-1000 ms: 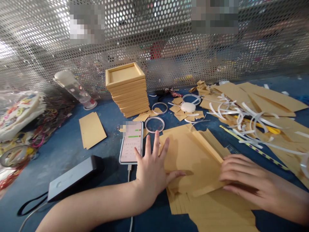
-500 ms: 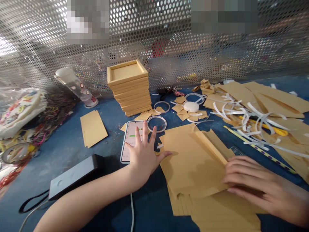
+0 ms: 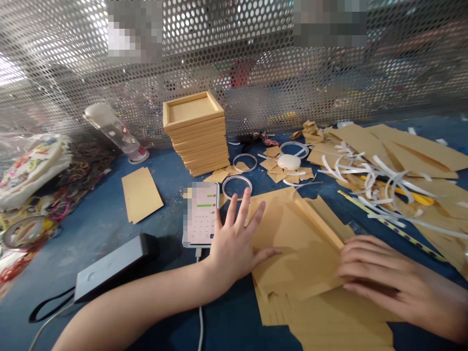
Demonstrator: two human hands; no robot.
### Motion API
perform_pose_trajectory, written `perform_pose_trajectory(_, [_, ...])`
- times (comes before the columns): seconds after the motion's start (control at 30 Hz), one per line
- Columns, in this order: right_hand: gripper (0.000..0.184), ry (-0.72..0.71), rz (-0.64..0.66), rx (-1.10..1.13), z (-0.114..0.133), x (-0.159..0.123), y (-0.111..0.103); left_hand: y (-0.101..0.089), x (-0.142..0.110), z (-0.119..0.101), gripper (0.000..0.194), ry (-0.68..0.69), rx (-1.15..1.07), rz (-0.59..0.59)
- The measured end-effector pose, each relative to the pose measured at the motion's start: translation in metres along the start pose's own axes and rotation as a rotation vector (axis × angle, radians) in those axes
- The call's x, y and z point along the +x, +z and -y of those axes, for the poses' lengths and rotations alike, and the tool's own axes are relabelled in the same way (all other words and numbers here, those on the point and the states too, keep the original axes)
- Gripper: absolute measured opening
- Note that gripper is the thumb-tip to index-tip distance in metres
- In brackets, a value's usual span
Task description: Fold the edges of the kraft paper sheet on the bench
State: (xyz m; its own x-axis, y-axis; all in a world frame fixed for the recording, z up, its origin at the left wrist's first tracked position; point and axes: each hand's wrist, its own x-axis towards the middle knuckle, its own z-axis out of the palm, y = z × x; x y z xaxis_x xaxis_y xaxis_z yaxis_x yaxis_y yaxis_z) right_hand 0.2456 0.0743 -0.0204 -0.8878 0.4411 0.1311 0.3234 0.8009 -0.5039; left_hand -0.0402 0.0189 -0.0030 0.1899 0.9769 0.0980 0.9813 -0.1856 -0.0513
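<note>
Risk: the left hand (image 3: 236, 243) sits just beside the phone (image 3: 201, 213), whose cable runs off the table's near edge; I judge a sideways sweep could knock the phone or snag the cable
Risk two: the kraft sheets (image 3: 292, 239) lie in a loose, fanned pile, so uneven pressing could let the lower ones slide and spoil the alignment
Left grip: fingers spread wide and flat, holding nothing, thumb and palm edge resting on the left border of the top sheet
Right grip: right hand (image 3: 380, 273) lies palm down, fingers together and slightly curled, pressing the right edge of the top sheet; not clenched, nothing pinched that I can see
Sheets: middle of the blue table (image 3: 109, 219), between both hands
Nearby: clear ring (image 3: 237, 187) just beyond the left fingertips, stack of shallow box trays (image 3: 195, 134) further back, white strips (image 3: 369, 180) to the right
</note>
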Motion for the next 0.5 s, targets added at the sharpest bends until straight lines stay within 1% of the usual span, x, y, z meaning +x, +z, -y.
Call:
perform_pose_trajectory(0.1, [0.012, 0.012, -0.004, 0.015, -0.0002, -0.0003, 0.0006, 0.0025, -0.0005, -0.0001, 0.089, 0.012, -0.007, 0.005])
perform_pose_trajectory(0.37, [0.01, -0.016, 0.017, -0.019, -0.0006, -0.0006, 0.0013, 0.0018, -0.0008, -0.0027, 0.087, -0.042, 0.04, 0.045])
perform_pose_trajectory(0.5, [0.008, -0.001, 0.007, -0.006, 0.0, -0.0012, 0.0013, 0.0012, -0.0018, -0.0038, 0.085, -0.036, 0.052, 0.029])
